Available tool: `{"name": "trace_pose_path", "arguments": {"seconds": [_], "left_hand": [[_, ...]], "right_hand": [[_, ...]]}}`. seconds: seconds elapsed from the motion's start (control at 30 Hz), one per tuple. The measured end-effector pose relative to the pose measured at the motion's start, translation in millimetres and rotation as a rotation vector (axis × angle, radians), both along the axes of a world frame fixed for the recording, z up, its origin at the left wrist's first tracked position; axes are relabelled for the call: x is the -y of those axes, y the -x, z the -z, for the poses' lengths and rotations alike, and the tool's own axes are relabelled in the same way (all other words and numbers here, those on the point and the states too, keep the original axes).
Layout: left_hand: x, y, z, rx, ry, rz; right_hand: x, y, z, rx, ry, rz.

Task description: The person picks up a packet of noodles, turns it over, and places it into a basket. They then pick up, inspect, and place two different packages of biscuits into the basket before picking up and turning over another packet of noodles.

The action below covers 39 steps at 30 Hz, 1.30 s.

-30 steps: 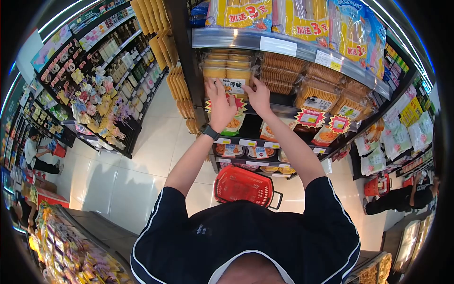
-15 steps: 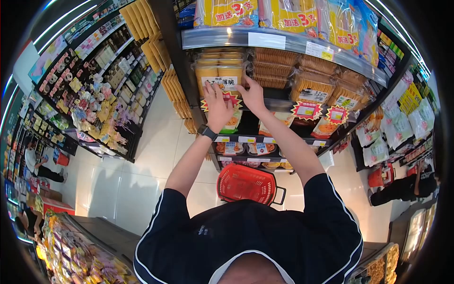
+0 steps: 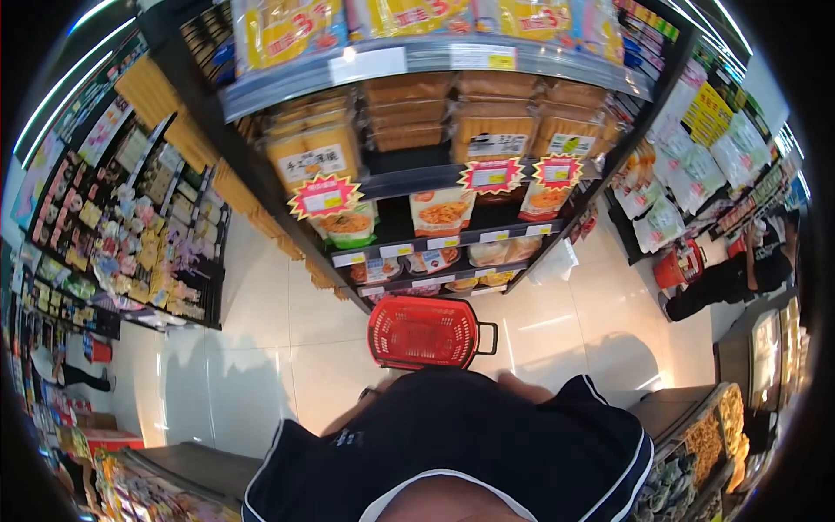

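Both arms are lowered close to my body. A small blurred part of my left hand [image 3: 386, 382] shows past the dark wristwatch [image 3: 367, 394], its fingers hidden by my shirt. Of my right arm only the forearm [image 3: 524, 389] is visible; that hand is hidden behind my chest. Nearest to both is a red shopping basket [image 3: 422, 332] on the floor, its black handle folded to the right. Ahead on the shelf stands a clear pack of yellow crackers [image 3: 304, 161] with a white label, untouched and tilted slightly.
Brown packaged biscuits [image 3: 492, 129] share that shelf, with starburst price tags [image 3: 491, 175] on its edge. Bagged foods [image 3: 442, 211] sit lower. Side aisles hold stocked racks [image 3: 130, 226]. A person in dark clothes [image 3: 739, 270] is at right; a bulk-food stand [image 3: 703, 444] is behind me.
Both hands have left the yellow cracker pack and dropped back to my body. The pack remains on the shelf. My view has shifted, so the shelves appear further left.
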State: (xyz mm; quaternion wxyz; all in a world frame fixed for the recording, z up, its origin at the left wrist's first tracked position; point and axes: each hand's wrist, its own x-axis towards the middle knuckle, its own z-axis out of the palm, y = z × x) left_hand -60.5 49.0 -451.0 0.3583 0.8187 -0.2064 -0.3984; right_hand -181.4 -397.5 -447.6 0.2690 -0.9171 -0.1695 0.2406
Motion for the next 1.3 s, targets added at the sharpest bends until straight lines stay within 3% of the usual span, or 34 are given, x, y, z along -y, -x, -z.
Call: {"name": "trace_pose_path", "arguments": {"seconds": [0.03, 0.07, 0.1, 0.13, 0.17, 0.2, 0.23, 0.27, 0.3, 0.33, 0.4, 0.47, 0.5, 0.53, 0.57, 0.6, 0.63, 0.7, 0.73, 0.77, 0.83, 0.87, 0.93, 1.03, 1.07, 1.13, 1.23, 1.3], "left_hand": [[-31.3, 10.6, 7.9, -0.046, -0.153, 0.064], [-69.2, 16.0, 8.1, -0.094, -0.307, 0.126], [-109.2, 18.7, 38.1, -0.235, -0.548, -0.066], [-110.5, 28.9, 3.1, -0.017, -0.681, -0.191], [-125.9, 39.0, -12.8, 0.022, -0.615, -0.392], [-139.5, 41.3, -27.4, -0.016, -0.620, -0.441], [-153.7, 44.5, -27.5, 0.067, -0.657, -0.428], [-169.3, 37.0, -11.6, -0.074, -0.696, -0.428], [-182.5, 37.4, -10.2, 0.146, -0.810, 0.006], [-175.5, 38.3, -22.6, 0.156, -0.812, -0.001], [-119.7, 64.3, -55.6, 0.301, -0.616, -0.704], [-84.3, 77.2, -32.2, 0.112, -0.446, -0.678], [-74.2, 92.0, 5.4, 0.137, -0.241, -0.605], [-32.7, 99.3, -22.6, -0.116, -0.225, -0.704], [18.7, 100.2, -96.0, -0.001, -0.118, -0.568], [40.1, 96.6, -106.9, 0.006, -0.252, -0.442], [48.0, 98.6, -111.6, 0.004, -0.377, -0.309], [51.8, 87.1, -137.1, 0.086, -0.145, -0.512], [45.7, 78.7, -144.7, -0.045, -0.081, -0.576], [26.5, 77.7, -117.6, -0.125, -0.045, -0.614], [11.7, 66.2, -128.9, -0.222, -0.223, -0.615], [-26.7, 72.8, -72.3, 0.234, -0.288, -0.073], [-34.1, 72.2, -85.0, -0.047, -0.358, -0.496], [-63.3, 84.4, -44.8, -0.212, -0.417, -0.616], [-67.4, 86.7, -45.8, -0.177, -0.428, -0.506], [-64.7, 77.2, -49.6, -0.074, -0.428, -0.275], [-49.1, 52.0, -48.5, -0.059, -0.418, -0.148], [-37.3, 27.0, -44.5, -0.022, -0.422, -0.041]], "right_hand": [[12.0, 29.9, 22.1, -0.368, 0.189, 0.235], [15.8, 59.8, -0.5, -0.399, 0.245, 0.335], [24.0, 78.8, -11.3, -0.413, 0.148, 0.467], [36.7, 96.5, -19.0, -0.431, 0.057, 0.592], [46.5, 104.1, -33.7, -0.457, 0.107, 0.676], [54.4, 109.4, -41.8, -0.487, 0.159, 0.753], [65.2, 119.1, -31.7, -0.566, 0.190, 0.791], [77.7, 130.5, -16.9, -0.646, 0.224, 0.827], [87.5, 129.1, 5.4, -0.669, 0.395, 0.754], [96.4, 125.5, 25.1, -0.680, 0.565, 0.674], [93.8, 117.5, 72.3, -0.559, 0.515, 0.951], [70.6, 85.3, 84.1, -0.147, 0.506, 0.381], [51.6, 60.5, 75.0, -0.223, 0.224, 0.570], [31.6, 36.7, 58.3, -0.308, -0.058, 0.756], [10.8, 24.5, 34.9, -0.143, -0.254, 0.795], [1.1, 6.1, 7.7, -0.034, -0.187, 0.528], [-18.9, -5.6, 6.2, -0.195, -0.165, 0.783], [-37.4, -18.2, -20.8, -0.208, -0.360, 0.845], [-42.1, -15.4, -34.6, -0.230, -0.336, 0.847], [-43.2, -11.6, -50.2, -0.248, -0.311, 0.848], [-39.7, 2.9, -60.2, -0.209, -0.192, 0.821], [-32.0, 18.6, -49.1, -0.250, -0.195, 0.860], [-8.2, 56.2, -20.8, -0.333, -0.207, 0.949], [28.1, 114.8, -15.6, -0.306, -0.073, 1.016], [39.8, 131.3, -5.5, -0.349, 0.037, 1.075], [52.4, 167.2, -4.5, 0.032, 0.349, 0.700], [44.5, 164.5, -17.8, -0.328, 0.183, 1.288], [32.5, 150.9, -30.5, -0.205, 0.183, 1.266]]}}
